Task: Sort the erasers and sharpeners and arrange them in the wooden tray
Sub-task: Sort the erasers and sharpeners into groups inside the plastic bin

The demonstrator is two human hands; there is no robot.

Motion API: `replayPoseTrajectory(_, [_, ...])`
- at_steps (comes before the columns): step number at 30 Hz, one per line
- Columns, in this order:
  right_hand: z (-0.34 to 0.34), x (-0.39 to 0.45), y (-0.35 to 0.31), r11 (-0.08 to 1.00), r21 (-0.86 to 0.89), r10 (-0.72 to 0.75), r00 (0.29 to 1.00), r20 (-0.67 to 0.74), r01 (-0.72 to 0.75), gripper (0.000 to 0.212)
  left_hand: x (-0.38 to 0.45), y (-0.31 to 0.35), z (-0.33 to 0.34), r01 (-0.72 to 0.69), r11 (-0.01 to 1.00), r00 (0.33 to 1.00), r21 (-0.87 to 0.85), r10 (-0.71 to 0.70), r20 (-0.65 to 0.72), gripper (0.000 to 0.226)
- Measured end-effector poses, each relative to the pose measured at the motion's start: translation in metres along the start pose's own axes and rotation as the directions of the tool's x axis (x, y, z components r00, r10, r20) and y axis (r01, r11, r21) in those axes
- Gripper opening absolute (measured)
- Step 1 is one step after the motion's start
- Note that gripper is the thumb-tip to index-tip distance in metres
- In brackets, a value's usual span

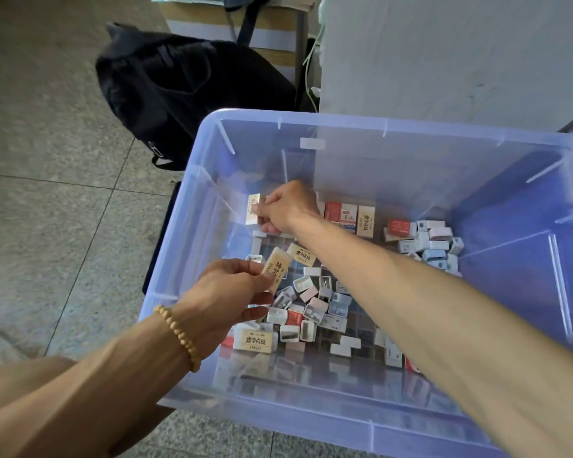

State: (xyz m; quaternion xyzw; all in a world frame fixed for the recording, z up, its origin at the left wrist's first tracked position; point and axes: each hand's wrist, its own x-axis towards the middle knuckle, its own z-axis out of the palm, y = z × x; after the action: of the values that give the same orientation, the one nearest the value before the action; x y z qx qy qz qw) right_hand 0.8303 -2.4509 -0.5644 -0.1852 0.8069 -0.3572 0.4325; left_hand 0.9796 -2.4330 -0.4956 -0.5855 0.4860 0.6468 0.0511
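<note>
A clear blue plastic bin holds a gridded tray, mostly hidden under loose erasers and sharpeners. My left hand pinches a cream eraser above the pile. My right hand reaches to the bin's far left corner and grips a cream eraser standing on end there. Red and cream erasers stand in a row along the far side. Small white and pastel sharpeners lie mixed in the middle, and more sharpeners are heaped at the right. Another cream eraser lies near my left wrist.
A black bag lies on the tiled floor beyond the bin's far left corner. A white wall or cabinet rises behind the bin. Cardboard boxes sit at the top centre.
</note>
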Motion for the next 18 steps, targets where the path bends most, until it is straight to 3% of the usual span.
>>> replayPoseTrajectory(3, [0.005, 0.003, 0.008, 0.978, -0.194, -0.087, 0.996, -0.029, 0.08, 0.026, 0.002, 0.001, 0.0, 0.002, 1.0, 1.0, -0.006, -0.002, -0.009, 0.003])
replayPoseTrajectory(5, [0.002, 0.002, 0.008, 0.973, -0.21, -0.104, 0.994, -0.037, 0.094, 0.03, 0.003, 0.002, 0.002, 0.002, 1.0, 1.0, -0.011, -0.003, -0.025, 0.002])
replayPoseTrajectory(8, [-0.018, -0.01, 0.012, 0.996, -0.025, -0.088, 0.996, -0.034, 0.087, 0.036, 0.005, 0.004, 0.004, 0.01, 0.999, 0.999, -0.034, -0.011, -0.044, 0.008])
replayPoseTrajectory(11, [-0.046, -0.028, 0.026, 0.981, 0.193, -0.038, 0.986, 0.165, 0.006, 0.04, 0.011, 0.009, 0.005, 0.002, 0.997, 0.999, -0.075, -0.005, -0.052, 0.015])
replayPoseTrajectory(14, [-0.059, -0.039, 0.04, 0.941, 0.321, -0.027, 0.924, 0.381, -0.105, 0.027, 0.017, 0.016, 0.008, -0.024, 0.993, 0.999, -0.117, 0.019, -0.049, 0.012])
replayPoseTrajectory(18, [-0.058, -0.039, 0.043, 0.906, 0.405, -0.055, 0.916, 0.397, -0.121, 0.008, 0.025, 0.026, 0.014, -0.086, 0.991, 0.996, -0.104, 0.082, -0.041, 0.007])
